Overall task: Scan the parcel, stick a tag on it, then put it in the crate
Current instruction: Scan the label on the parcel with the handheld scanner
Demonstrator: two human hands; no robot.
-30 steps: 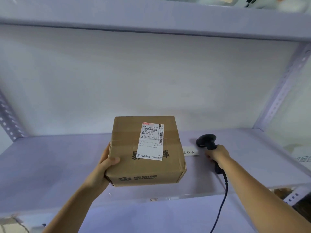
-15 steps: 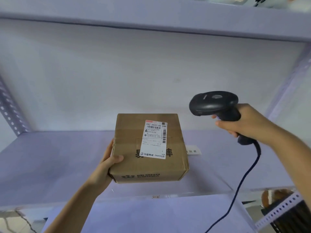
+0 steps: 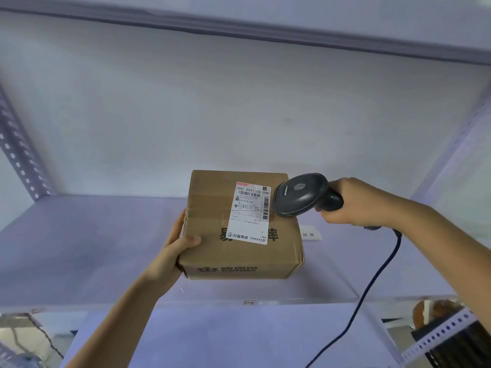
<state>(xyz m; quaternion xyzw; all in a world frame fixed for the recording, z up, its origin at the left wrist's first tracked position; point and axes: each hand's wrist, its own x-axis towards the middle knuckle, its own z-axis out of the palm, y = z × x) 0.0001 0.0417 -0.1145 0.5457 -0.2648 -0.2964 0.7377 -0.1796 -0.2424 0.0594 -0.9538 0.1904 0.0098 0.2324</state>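
Observation:
A brown cardboard parcel [image 3: 212, 208] is held above the pale shelf board, its top face carrying a white shipping label [image 3: 251, 213] with barcodes. My left hand [image 3: 172, 251] grips the parcel's left side, thumb on top. My right hand [image 3: 356, 203] is closed around the handle of a black barcode scanner [image 3: 300, 195]. The scanner's head hovers over the parcel's top right corner, right beside the label. Its dark cable [image 3: 372, 288] hangs down to the lower right. No crate is in view.
The shelf board [image 3: 79, 248] lies under the parcel, with a small white paper slip [image 3: 309, 235] on it to the right. Another shelf [image 3: 265, 19] spans overhead. Perforated metal uprights [image 3: 18, 152] stand at both sides.
My right hand lifted the scanner off the shelf, raised it high, then brought it down and left to the parcel's label. My left hand kept the parcel nearly still.

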